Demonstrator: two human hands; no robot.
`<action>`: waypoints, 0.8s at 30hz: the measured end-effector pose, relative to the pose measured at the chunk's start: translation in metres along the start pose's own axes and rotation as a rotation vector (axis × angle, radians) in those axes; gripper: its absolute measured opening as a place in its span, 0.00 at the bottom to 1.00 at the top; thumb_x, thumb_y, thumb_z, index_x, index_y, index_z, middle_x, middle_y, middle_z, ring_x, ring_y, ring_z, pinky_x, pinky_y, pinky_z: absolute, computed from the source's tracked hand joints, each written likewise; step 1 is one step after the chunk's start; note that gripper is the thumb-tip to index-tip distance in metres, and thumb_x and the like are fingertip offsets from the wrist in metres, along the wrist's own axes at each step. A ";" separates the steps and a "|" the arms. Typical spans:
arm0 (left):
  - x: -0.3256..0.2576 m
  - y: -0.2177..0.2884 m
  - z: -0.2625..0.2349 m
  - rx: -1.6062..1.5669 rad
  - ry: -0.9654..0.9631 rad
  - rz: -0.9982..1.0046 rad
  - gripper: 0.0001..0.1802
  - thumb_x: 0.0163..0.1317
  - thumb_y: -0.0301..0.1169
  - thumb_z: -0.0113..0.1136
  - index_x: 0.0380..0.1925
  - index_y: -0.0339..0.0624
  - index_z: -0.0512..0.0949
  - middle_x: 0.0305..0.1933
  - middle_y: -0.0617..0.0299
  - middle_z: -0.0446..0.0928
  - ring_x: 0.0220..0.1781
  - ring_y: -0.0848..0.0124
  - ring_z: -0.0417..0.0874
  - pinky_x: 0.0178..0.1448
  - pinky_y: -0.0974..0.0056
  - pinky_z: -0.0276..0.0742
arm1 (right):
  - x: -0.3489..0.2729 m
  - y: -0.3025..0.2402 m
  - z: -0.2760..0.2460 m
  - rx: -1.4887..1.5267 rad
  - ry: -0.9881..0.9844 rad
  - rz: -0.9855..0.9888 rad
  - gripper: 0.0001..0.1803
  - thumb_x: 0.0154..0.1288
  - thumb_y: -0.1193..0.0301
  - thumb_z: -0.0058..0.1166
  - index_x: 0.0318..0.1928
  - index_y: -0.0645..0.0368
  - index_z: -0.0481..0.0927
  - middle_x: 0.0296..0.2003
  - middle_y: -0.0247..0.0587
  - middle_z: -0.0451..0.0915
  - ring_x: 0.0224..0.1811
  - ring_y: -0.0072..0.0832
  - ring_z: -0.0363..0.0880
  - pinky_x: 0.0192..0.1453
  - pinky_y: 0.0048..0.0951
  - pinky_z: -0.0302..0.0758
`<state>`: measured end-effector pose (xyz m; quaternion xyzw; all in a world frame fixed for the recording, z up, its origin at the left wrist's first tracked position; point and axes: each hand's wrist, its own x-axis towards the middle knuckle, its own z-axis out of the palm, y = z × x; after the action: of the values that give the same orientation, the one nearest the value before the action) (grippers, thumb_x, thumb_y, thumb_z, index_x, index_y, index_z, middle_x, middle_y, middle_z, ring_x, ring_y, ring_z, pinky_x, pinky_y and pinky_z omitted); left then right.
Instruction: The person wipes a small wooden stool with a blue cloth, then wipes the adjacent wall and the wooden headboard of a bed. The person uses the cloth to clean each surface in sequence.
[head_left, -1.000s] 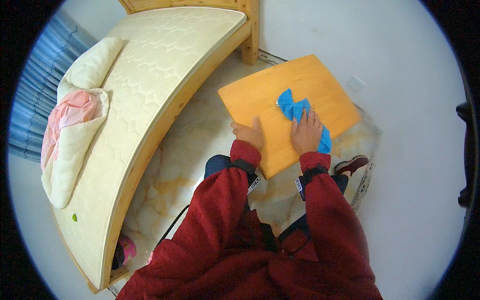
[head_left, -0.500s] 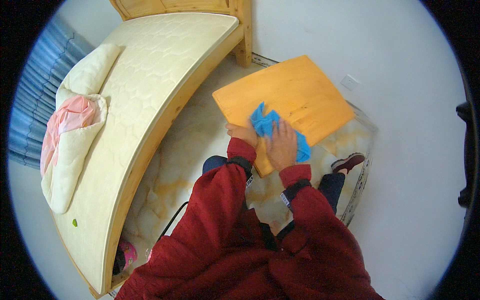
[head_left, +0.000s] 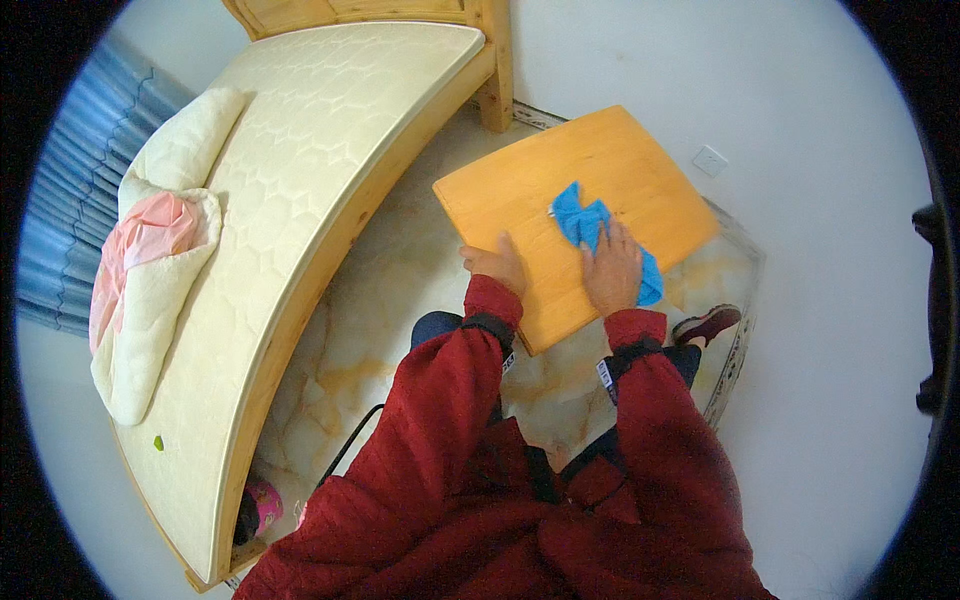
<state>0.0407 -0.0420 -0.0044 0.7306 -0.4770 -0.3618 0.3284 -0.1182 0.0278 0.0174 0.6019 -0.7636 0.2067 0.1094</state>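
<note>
A small wooden table (head_left: 655,165) with a smooth orange-yellow top stands in front of me. Flat on its top, my right hand (head_left: 613,270) presses a crumpled blue cloth (head_left: 580,215), fingers stretched forward over it. Part of the cloth sticks out ahead of the fingers and another part shows to the right of the palm. My left hand (head_left: 497,268) grips the table's near left edge, thumb apart from the fingers. Below the tabletop, the table's support is hidden from view.
At left is a wooden bed with a bare cream mattress (head_left: 330,110), a folded white quilt (head_left: 150,340) and pink fabric (head_left: 160,225). A blue curtain (head_left: 80,180) hangs beyond. White wall with a socket (head_left: 710,160) bounds the right. Marbled tiles (head_left: 350,330) cover the floor.
My right hand has slid the blue cloth to the right and slightly forward across the tabletop. My left hand stays at the table's edge, its thumb now raised apart from the fingers.
</note>
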 end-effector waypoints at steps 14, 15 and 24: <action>0.013 -0.014 0.007 0.142 -0.077 -0.041 0.35 0.62 0.52 0.54 0.49 0.31 0.54 0.52 0.32 0.66 0.51 0.42 0.74 0.54 0.51 0.74 | -0.025 -0.065 0.001 0.159 -0.083 -0.193 0.26 0.65 0.61 0.50 0.56 0.68 0.71 0.62 0.56 0.65 0.65 0.49 0.62 0.68 0.45 0.58; 0.016 -0.016 0.007 0.168 -0.120 -0.027 0.35 0.62 0.52 0.53 0.49 0.31 0.54 0.52 0.32 0.65 0.51 0.42 0.74 0.54 0.51 0.74 | -0.026 -0.065 0.001 0.175 -0.054 -0.205 0.26 0.65 0.61 0.50 0.56 0.68 0.71 0.62 0.56 0.65 0.65 0.49 0.62 0.68 0.46 0.58; -0.004 0.004 0.001 0.023 0.064 0.002 0.36 0.62 0.50 0.55 0.50 0.27 0.55 0.52 0.30 0.66 0.51 0.41 0.74 0.55 0.49 0.72 | 0.008 0.025 -0.002 -0.025 -0.111 -0.016 0.28 0.66 0.58 0.48 0.58 0.68 0.70 0.61 0.56 0.66 0.64 0.48 0.63 0.67 0.47 0.59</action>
<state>0.0372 -0.0394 -0.0009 0.7450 -0.4710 -0.3323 0.3357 -0.1442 0.0263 0.0181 0.6171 -0.7662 0.1626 0.0760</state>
